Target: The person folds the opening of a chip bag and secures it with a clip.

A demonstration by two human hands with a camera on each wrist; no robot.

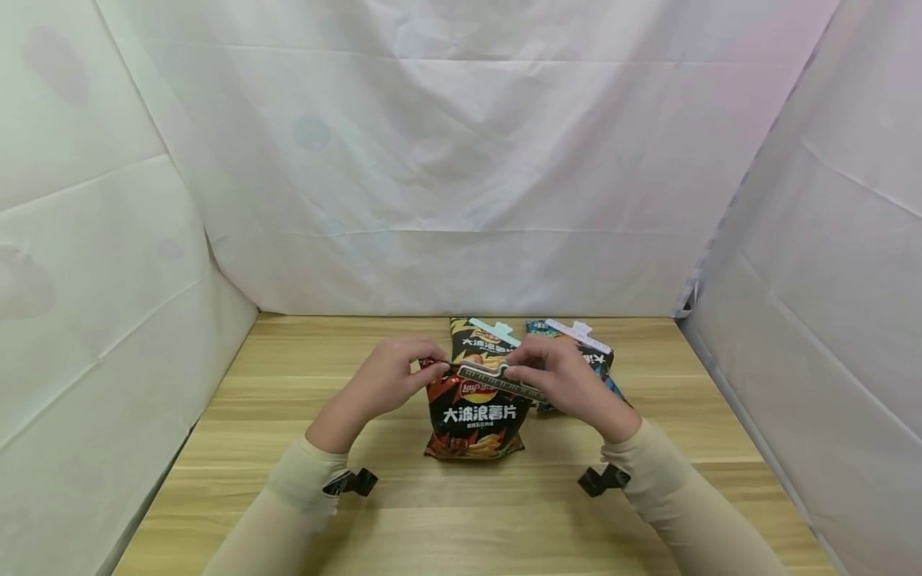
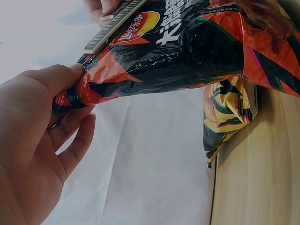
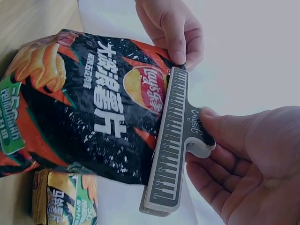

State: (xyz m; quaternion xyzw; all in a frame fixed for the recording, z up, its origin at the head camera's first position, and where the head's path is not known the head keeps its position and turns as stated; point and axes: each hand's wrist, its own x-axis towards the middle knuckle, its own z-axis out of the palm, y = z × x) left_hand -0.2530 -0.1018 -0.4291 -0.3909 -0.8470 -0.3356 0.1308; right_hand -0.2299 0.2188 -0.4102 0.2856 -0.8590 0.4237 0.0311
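Note:
A red-and-black bag of potato chips [image 1: 479, 436] stands upright over the wooden table. My left hand [image 1: 389, 376] pinches its top left corner between thumb and fingers. A long black-and-white sealing clip [image 3: 171, 136], printed with piano keys and ruler numbers, lies across the bag's top edge. In the right wrist view my right hand [image 3: 248, 159] grips the clip's handle, thumb on the front and fingers behind. The clip's far end reaches close to the left thumb [image 2: 65, 77]. The back of the clip is hidden.
Behind stands a yellow-and-black chip bag [image 1: 461, 346] with a mint-green clip [image 1: 493, 330] along its top. To its right leans a blue chip bag [image 1: 599, 368] with a pale clip [image 1: 576, 334]. White cloth [image 1: 461, 200] walls the wooden table [image 1: 310, 352] at the back and sides.

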